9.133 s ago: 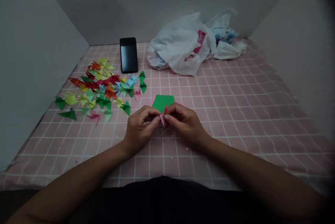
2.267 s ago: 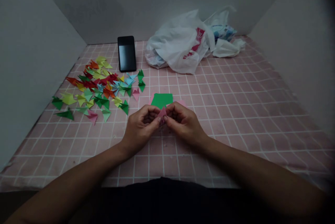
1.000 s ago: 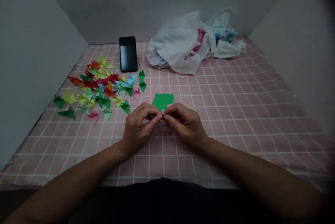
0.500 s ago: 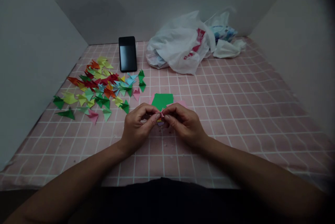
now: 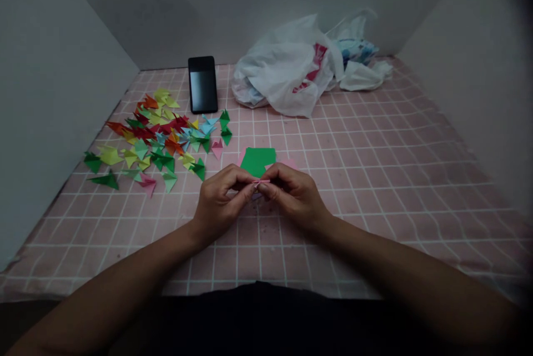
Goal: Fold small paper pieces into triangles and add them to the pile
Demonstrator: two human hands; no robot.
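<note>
A small folded piece of pink paper (image 5: 261, 181) is pinched between my two hands, mostly covered by the fingertips. My left hand (image 5: 225, 194) grips its left side between thumb and forefinger. From the other side, the thumb and forefinger of my right hand (image 5: 295, 195) close on it. Just beyond the fingers lies a green paper sheet (image 5: 259, 160), with pink paper (image 5: 288, 162) sticking out at its right. Under the fingertips other paper shows only in slivers.
Many folded paper cranes (image 5: 144, 181) in several colours are spread over the left of the checked cloth (image 5: 375, 178). A black phone (image 5: 202, 85) is behind them. White plastic bags (image 5: 283, 73) and a crumpled white tissue (image 5: 364, 76) lie along the back wall.
The pink paper has turned between my fingers: its upright points no longer show, and it now looks like a thin, flat strip. Both hands stay in nearly the same place.
</note>
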